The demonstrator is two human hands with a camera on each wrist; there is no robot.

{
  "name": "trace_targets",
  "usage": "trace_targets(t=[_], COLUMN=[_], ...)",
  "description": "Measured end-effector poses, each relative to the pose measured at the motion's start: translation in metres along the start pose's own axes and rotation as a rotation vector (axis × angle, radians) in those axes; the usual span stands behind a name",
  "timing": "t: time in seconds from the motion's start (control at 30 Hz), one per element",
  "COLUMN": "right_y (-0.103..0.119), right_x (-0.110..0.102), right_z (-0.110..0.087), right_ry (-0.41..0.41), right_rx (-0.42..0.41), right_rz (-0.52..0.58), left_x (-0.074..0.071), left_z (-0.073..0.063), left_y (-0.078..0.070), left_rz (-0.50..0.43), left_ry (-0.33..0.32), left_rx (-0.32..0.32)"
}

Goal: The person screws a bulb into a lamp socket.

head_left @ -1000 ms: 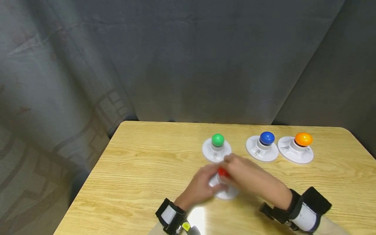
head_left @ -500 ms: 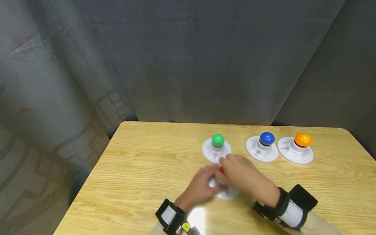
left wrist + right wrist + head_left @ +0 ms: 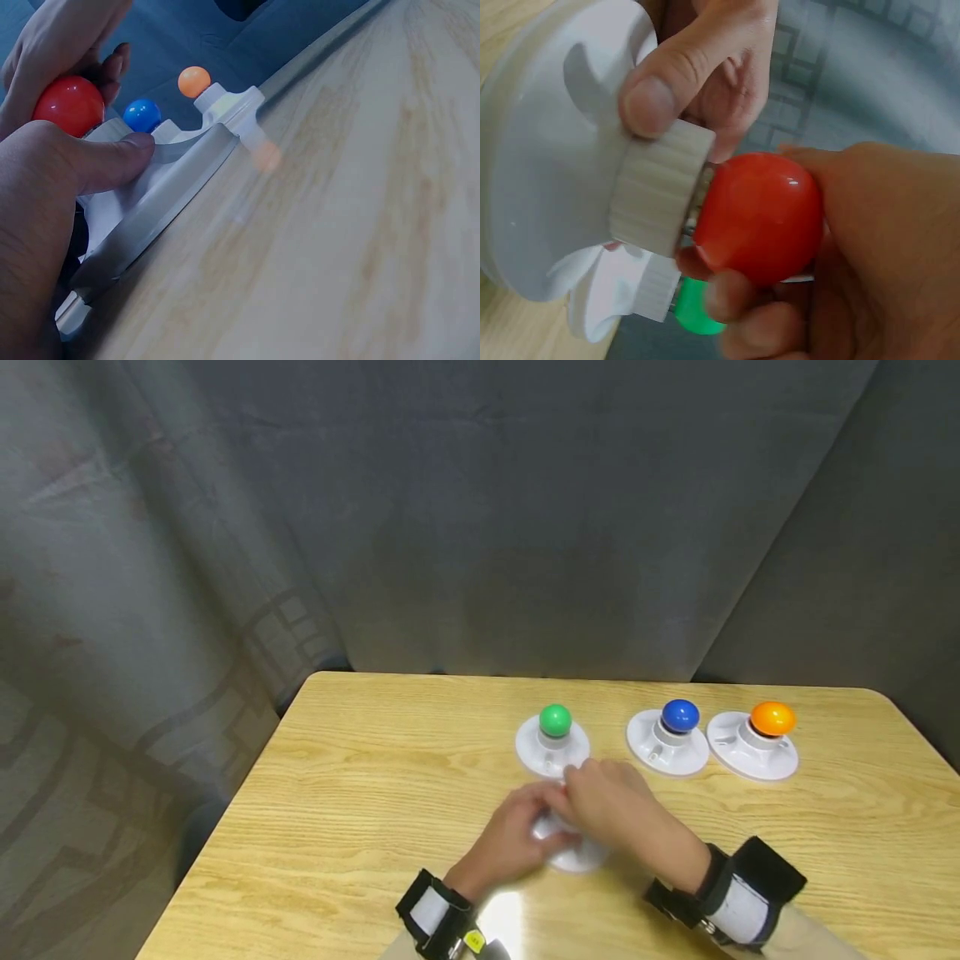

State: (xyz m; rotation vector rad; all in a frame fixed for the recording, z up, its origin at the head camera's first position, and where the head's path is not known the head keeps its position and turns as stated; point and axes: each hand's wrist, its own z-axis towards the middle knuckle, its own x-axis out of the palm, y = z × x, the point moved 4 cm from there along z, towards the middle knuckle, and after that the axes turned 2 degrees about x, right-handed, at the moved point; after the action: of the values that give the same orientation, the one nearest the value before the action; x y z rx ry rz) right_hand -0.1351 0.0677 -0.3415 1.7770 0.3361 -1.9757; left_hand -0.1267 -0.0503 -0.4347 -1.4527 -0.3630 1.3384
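Observation:
A red light bulb [image 3: 761,217] sits in the neck of a white round lamp holder [image 3: 540,150], with a little of its metal thread showing at the neck. My right hand [image 3: 611,802] pinches the bulb between thumb and fingers. My left hand [image 3: 513,835] grips the holder, its thumb [image 3: 651,105] against the neck. In the head view the two hands meet over the bulb and hide nearly all of it; the left wrist view shows its red side. The holder's base rests on the wooden table [image 3: 360,793].
Just behind the hands stands a green bulb [image 3: 555,721] in a similar white holder. Further right are a blue bulb [image 3: 680,716] and an orange bulb [image 3: 773,718] in holders side by side. A grey curtain [image 3: 487,527] hangs behind the table.
My right wrist has swung left and the hand has turned about the red bulb, which the fingers now cover in the head view. The left hand stays in place on the holder.

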Motion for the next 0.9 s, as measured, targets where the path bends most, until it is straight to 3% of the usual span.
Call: trace_targets(t=[0.07,0.2,0.43,0.53,0.7,0.9], right_y=[0.0,-0.001,-0.001,-0.002,-0.005,-0.007], right_x=[-0.002,-0.011,-0.028,-0.03,-0.027,-0.022], right_z=[-0.003,-0.008,-0.016,-0.018,-0.019,-0.014], right_ry=[0.024,0.07,0.083,0.111,0.186,0.165], right_rx=[-0.001,-0.07,-0.391,-0.471,-0.429,-0.382], right_rz=[0.022,0.055,0.165,0.199,0.241,0.225], left_x=[0.0,-0.001,-0.004,-0.004,-0.003,-0.003], left_z=[0.001,0.001,-0.002,-0.002,-0.002,0.0], left_y=[0.0,-0.001,0.002,0.002,0.002,0.002], left_rz=[-0.011,0.07,0.102,0.114,0.118,0.119], left_ry=[-0.002,-0.013,-0.013,-0.01,-0.008,-0.015], left_rx=[0.03,0.067,-0.005,-0.006,0.001,0.039])
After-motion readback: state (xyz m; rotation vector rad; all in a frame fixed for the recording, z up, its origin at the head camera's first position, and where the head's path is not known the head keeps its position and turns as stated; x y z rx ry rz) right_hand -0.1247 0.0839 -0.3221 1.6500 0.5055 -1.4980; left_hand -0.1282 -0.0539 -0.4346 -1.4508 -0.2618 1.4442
